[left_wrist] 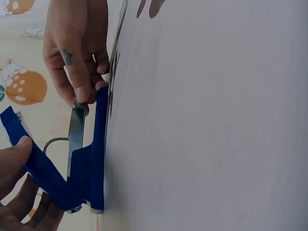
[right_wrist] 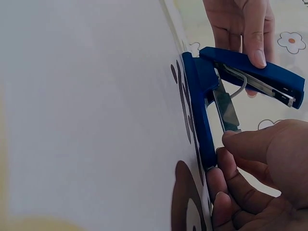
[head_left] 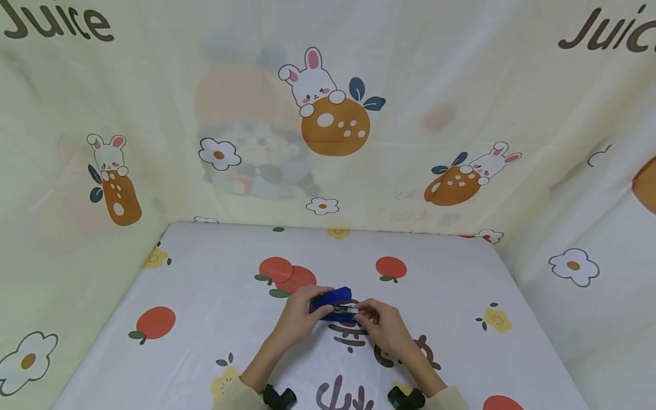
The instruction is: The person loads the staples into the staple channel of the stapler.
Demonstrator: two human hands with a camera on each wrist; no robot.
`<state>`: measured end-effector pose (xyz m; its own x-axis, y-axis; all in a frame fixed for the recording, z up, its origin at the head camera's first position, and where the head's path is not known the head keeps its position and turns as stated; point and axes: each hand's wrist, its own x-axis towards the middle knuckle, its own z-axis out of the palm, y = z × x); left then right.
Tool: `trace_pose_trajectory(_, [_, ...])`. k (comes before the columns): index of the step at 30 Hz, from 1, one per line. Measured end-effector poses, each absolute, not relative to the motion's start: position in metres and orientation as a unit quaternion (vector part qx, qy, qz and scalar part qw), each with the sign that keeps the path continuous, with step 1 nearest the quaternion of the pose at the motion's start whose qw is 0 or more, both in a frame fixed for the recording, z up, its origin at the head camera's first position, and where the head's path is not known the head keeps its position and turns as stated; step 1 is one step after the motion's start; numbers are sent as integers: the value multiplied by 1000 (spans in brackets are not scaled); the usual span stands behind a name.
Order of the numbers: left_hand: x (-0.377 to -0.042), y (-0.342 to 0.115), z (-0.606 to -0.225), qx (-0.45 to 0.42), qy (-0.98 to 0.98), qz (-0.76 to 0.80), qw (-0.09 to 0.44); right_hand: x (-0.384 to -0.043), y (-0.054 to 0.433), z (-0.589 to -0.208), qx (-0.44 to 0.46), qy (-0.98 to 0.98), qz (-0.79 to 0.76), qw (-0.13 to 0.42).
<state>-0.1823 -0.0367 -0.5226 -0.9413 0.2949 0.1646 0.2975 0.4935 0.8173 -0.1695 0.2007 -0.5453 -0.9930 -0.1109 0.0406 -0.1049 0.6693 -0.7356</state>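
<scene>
A blue stapler (head_left: 335,297) rests on the table with its top cover swung up from the base, its metal staple channel (right_wrist: 227,108) bared between them. A thin curved wire (left_wrist: 55,139) links cover and channel. My left hand (head_left: 302,314) grips the raised cover, thumb on one side and fingers on the other. At the stapler's front end, my right hand (head_left: 381,323) pinches the tip of the metal channel between thumb and forefinger. Its other fingers (right_wrist: 216,182) lie by the end of the blue base (right_wrist: 204,125). Whether staples sit in the channel cannot be seen.
A white tablecloth (head_left: 215,307) printed with fruit, flowers and dark lettering covers the table. Cream curtains (head_left: 246,102) with rabbit prints hang behind and at both sides. Black wrist straps (head_left: 279,397) show at the bottom edge.
</scene>
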Motion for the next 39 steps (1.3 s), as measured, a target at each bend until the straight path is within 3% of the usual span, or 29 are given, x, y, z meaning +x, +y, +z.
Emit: trace_pose_trajectory(39, [-185, -23, -528, -195, -886, -421, 6, -171, 201, -545, -69, 910, -409, -4])
